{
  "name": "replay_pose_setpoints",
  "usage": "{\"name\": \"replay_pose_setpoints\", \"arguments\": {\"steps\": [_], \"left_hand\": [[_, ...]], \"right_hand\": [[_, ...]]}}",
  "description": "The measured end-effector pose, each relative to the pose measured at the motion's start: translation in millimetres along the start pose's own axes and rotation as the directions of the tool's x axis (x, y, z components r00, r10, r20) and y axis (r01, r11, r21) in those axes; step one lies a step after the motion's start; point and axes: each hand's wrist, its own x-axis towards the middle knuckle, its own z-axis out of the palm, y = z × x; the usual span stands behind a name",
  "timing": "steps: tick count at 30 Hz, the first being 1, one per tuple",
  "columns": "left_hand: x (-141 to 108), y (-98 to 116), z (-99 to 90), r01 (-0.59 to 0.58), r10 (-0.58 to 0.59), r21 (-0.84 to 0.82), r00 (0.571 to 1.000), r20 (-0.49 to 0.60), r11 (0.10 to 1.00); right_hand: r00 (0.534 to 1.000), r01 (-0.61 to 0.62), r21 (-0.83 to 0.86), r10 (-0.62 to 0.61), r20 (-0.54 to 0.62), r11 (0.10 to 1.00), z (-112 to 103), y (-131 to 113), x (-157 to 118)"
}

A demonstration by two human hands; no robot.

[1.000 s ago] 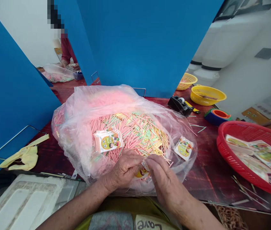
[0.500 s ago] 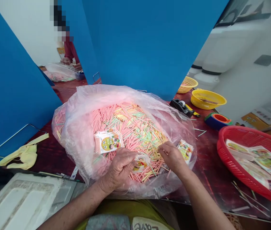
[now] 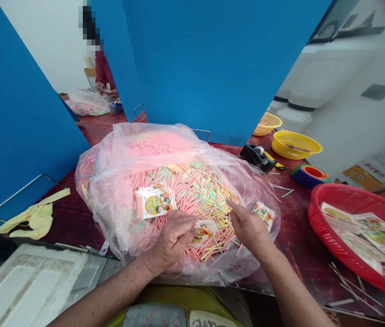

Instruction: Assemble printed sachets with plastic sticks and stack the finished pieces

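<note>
My left hand (image 3: 174,238) is closed, thumb and fingers pinching the edge of a small printed packet (image 3: 202,234) whose mouth gapes. My right hand (image 3: 251,227) is at the right side of a heap of thin pink, green and yellow sticks (image 3: 185,186). Its fingers are bent together at the sticks, and what they hold, if anything, is hidden. The heap lies in a large clear plastic bag (image 3: 111,181) with its top spread wide. A flat printed packet (image 3: 155,202) rests on the sticks at left. Another packet (image 3: 264,214) lies right of my right hand.
A red basket (image 3: 318,200) with printed packets stands at right. Behind it are tape rolls (image 3: 310,175), a black tape dispenser (image 3: 257,156) and a yellow basket (image 3: 296,150). A yellow glove-like item (image 3: 39,220) lies at left. Blue panels (image 3: 192,68) rise behind; beyond them sits another person (image 3: 106,77).
My right hand has shifted slightly, its fingertips now farther up on the sticks. The bag's far edge sags lower over the heap. My left hand keeps the packet in nearly the same place.
</note>
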Motion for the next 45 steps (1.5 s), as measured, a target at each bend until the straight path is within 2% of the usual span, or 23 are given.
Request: {"name": "replay_pose_setpoints", "arguments": {"steps": [2, 4, 6, 7, 9, 12, 14, 17, 19, 21, 23, 24, 26, 28, 29, 31, 32, 34, 35, 37, 39, 41, 45], "left_hand": [[0.3, 0.5, -1.3, -0.004, 0.004, 0.013, 1.000, 0.013, 1.000], [1.5, 1.4, -0.9, -0.006, 0.006, 0.002, 1.000, 0.019, 1.000], [3.6, 3.3, 0.7, -0.007, 0.007, -0.013, 1.000, 0.023, 1.000], [4.8, 4.6, 1.6, -0.008, 0.008, -0.019, 1.000, 0.026, 1.000], [6.7, 7.4, 2.6, -0.012, 0.012, -0.030, 0.999, 0.031, 0.999], [6.8, 10.5, 0.6, -0.026, 0.026, -0.047, 1.000, 0.006, 0.999], [4.3, 10.9, -1.7, -0.018, 0.017, -0.059, 1.000, -0.015, 0.998], [-2.1, 9.6, -1.1, 0.008, -0.008, -0.104, 1.000, -0.003, 0.995], [-6.3, 8.8, 3.6, 0.082, -0.074, -0.172, 0.996, 0.055, 0.982], [-8.7, 9.1, 9.5, 0.249, -0.210, -0.237, 0.962, 0.176, 0.939], [-8.5, 10.8, 13.1, 0.389, -0.322, -0.186, 0.895, 0.310, 0.902], [-7.7, 11.9, 13.4, 0.399, -0.337, -0.118, 0.873, 0.353, 0.909], [-5.8, 14.3, 11.2, 0.296, -0.290, 0.051, 0.865, 0.410, 0.954], [-4.8, 16.3, 7.4, 0.125, -0.188, 0.160, 0.853, 0.487, 0.979], [-4.9, 16.9, 5.7, 0.050, -0.136, 0.174, 0.838, 0.528, 0.984], [-5.6, 17.5, 4.1, -0.044, -0.064, 0.169, 0.807, 0.586, 0.985], [-6.0, 17.5, 4.2, -0.065, -0.049, 0.166, 0.798, 0.600, 0.984], [-6.2, 17.6, 5.7, -0.080, -0.046, 0.176, 0.786, 0.616, 0.981], [-6.0, 17.7, 6.7, -0.086, -0.050, 0.186, 0.780, 0.623, 0.979], [-5.1, 18.3, 8.2, -0.096, -0.062, 0.210, 0.768, 0.638, 0.973], [-4.4, 19.0, 8.3, -0.101, -0.074, 0.228, 0.759, 0.647, 0.968], [-4.4, 19.3, 7.1, -0.094, -0.087, 0.240, 0.757, 0.647, 0.966], [-4.4, 16.8, 6.9, -0.048, -0.107, 0.238, 0.794, 0.599, 0.970]], "right_hand": [[0.992, 0.027, 0.353, 0.019, -0.126, 0.935, -14.5, -15.5, -5.7], [0.974, 0.127, 0.593, 0.014, -0.228, 0.795, -30.6, -37.3, -13.0], [0.957, 0.232, 0.669, -0.043, -0.287, 0.706, -40.2, -58.9, -18.9], [0.951, 0.267, 0.671, -0.078, -0.299, 0.692, -41.0, -67.3, -20.8], [0.943, 0.313, 0.644, -0.150, -0.297, 0.698, -35.6, -76.9, -22.5], [0.944, 0.329, 0.547, -0.255, -0.209, 0.770, -20.2, -77.0, -24.3], [0.938, 0.346, 0.417, -0.300, -0.173, 0.841, -11.9, -75.2, -28.1], [0.913, 0.385, 0.176, -0.346, -0.216, 0.906, -4.8, -79.1, -38.2], [0.886, 0.433, 0.098, -0.402, -0.232, 0.896, -3.7, -82.5, -44.8], [0.867, 0.453, 0.067, -0.422, -0.265, 0.889, -7.5, -76.5, -48.0], [0.882, 0.368, 0.022, -0.341, -0.324, 0.930, -18.0, -52.4, -46.0], [0.899, 0.282, -0.004, -0.266, -0.347, 0.959, -25.5, -33.2, -42.8], [0.929, 0.059, -0.032, -0.066, -0.364, 0.998, -41.6, 13.7, -33.2], [0.953, -0.138, -0.112, 0.101, -0.285, 0.984, -54.2, 56.7, -22.0], [0.961, -0.191, -0.214, 0.138, -0.241, 0.958, -57.6, 71.1, -16.8], [0.974, -0.179, -0.432, 0.096, -0.206, 0.884, -56.8, 79.7, -8.4], [0.984, -0.114, -0.507, 0.029, -0.173, 0.854, -52.5, 74.4, -5.1], [0.991, 0.099, -0.560, -0.135, -0.023, 0.823, -37.6, 52.7, 1.2], [0.975, 0.218, -0.546, -0.203, 0.089, 0.809, -28.1, 40.5, 4.9], [0.915, 0.398, -0.514, -0.287, 0.283, 0.760, -8.8, 22.0, 13.6], [0.870, 0.481, -0.513, -0.317, 0.378, 0.711, 6.2, 15.9, 22.8], [0.845, 0.524, -0.510, -0.339, 0.415, 0.682, 13.5, 19.5, 29.7], [0.807, 0.581, -0.485, -0.388, 0.445, 0.653, 4.6, 28.4, 36.6]]}}
